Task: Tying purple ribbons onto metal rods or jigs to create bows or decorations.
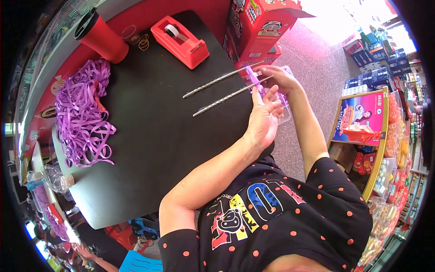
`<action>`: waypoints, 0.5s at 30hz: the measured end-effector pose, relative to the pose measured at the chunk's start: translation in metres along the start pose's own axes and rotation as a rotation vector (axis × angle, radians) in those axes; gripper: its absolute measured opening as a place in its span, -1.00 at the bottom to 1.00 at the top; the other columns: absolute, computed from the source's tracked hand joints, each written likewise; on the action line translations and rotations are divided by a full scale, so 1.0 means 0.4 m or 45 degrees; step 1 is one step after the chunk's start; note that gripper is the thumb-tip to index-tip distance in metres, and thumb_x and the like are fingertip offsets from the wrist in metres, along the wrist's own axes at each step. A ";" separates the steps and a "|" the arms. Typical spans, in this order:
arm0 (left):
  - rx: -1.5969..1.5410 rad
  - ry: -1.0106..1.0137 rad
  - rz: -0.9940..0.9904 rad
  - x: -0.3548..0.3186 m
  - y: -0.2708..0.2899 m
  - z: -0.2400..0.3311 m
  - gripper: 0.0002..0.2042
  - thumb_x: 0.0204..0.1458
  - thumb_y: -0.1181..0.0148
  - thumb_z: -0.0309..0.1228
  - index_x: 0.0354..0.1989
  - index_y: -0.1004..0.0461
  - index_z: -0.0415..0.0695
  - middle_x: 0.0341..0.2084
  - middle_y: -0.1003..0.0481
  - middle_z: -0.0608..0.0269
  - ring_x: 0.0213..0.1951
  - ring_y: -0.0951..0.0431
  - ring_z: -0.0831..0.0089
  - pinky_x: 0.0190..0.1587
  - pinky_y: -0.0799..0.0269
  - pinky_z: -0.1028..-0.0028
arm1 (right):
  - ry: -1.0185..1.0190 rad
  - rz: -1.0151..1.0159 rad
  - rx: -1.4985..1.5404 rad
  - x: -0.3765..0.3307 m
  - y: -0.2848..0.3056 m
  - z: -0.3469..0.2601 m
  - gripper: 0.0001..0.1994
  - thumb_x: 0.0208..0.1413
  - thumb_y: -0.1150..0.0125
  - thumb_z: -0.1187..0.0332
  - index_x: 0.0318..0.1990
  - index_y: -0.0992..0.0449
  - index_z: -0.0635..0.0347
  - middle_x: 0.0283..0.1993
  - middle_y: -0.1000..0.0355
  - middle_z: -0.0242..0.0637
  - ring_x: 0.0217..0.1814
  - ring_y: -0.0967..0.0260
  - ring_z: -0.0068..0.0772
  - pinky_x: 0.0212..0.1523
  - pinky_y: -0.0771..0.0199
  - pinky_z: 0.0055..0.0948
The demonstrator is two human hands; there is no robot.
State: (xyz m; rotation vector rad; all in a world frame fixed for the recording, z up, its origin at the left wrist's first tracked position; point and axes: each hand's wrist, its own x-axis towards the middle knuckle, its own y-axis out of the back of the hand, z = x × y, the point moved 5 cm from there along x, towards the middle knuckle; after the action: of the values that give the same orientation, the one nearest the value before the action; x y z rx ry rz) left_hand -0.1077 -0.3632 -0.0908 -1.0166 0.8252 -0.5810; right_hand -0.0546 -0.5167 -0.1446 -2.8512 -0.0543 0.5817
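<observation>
Two twisted silver sticks (222, 88) jut left across the black table (149, 149) at upper centre, ends pinched together with purple ribbon (253, 77) by our left hand (263, 120) and right hand (278, 77), so we bind them.

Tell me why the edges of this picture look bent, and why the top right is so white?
In the head view the fisheye lens bows straight lines near the rim, so the black table edge curves and the corners go dark. Daylight washes out the floor beyond the red cardboard box. The middle stays sharp: both hands, left hand and right hand, and the twisted silver sticks are evenly lit.
</observation>
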 end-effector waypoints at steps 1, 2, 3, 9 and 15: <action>-0.007 0.017 -0.008 -0.002 0.000 0.001 -0.23 0.05 0.02 -0.62 0.35 0.20 0.35 0.13 -0.24 0.36 0.01 -0.25 0.53 0.06 -0.15 0.36 | 0.011 0.050 0.181 0.007 -0.010 0.029 -0.61 0.16 -0.16 0.22 0.08 -0.42 0.22 -0.06 -0.47 -0.34 -0.04 -0.40 -0.48 -0.05 -0.41 -0.48; -0.014 0.037 -0.016 -0.002 -0.001 0.001 -0.21 0.05 0.01 -0.62 0.36 0.22 0.36 0.13 -0.26 0.36 0.01 -0.26 0.53 0.06 -0.14 0.37 | 0.008 0.048 0.191 0.028 -0.015 0.043 -0.61 0.16 -0.16 0.22 0.08 -0.42 0.22 -0.06 -0.47 -0.34 -0.04 -0.40 -0.48 -0.05 -0.41 -0.48; -0.022 0.037 0.002 -0.006 -0.001 0.005 -0.18 0.05 0.00 -0.61 0.38 0.28 0.34 0.14 -0.26 0.34 0.00 -0.27 0.52 0.07 -0.14 0.36 | 0.026 0.022 0.249 0.046 -0.031 0.054 -0.65 0.11 -0.20 0.29 0.02 -0.45 0.25 -0.15 -0.47 -0.33 -0.15 -0.41 -0.50 -0.15 -0.44 -0.50; -0.045 0.042 -0.014 -0.009 0.001 0.010 -0.16 0.03 -0.06 -0.57 0.39 0.31 0.28 0.12 -0.29 0.31 -0.01 -0.28 0.49 0.06 -0.17 0.36 | 0.213 -0.448 0.533 0.111 -0.103 0.064 -0.67 0.04 -0.28 0.36 -0.06 -0.46 0.34 -0.51 -0.40 -0.39 -0.62 -0.31 -0.67 -0.68 -0.29 -0.74; -0.072 0.069 0.002 -0.010 0.001 0.011 -0.16 0.02 -0.09 -0.55 0.39 0.28 0.27 0.11 -0.29 0.30 -0.01 -0.28 0.48 0.07 -0.17 0.35 | 0.077 -0.536 0.647 0.105 -0.121 0.064 -0.70 0.05 -0.28 0.35 -0.13 -0.43 0.35 -0.60 -0.35 -0.45 -0.68 -0.28 -0.71 -0.72 -0.25 -0.74</action>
State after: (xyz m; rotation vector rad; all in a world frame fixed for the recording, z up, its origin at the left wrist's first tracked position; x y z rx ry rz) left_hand -0.1063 -0.3579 -0.0886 -1.0555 0.8943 -0.5892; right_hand -0.0255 -0.4608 -0.1723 -2.2673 -0.4202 0.3544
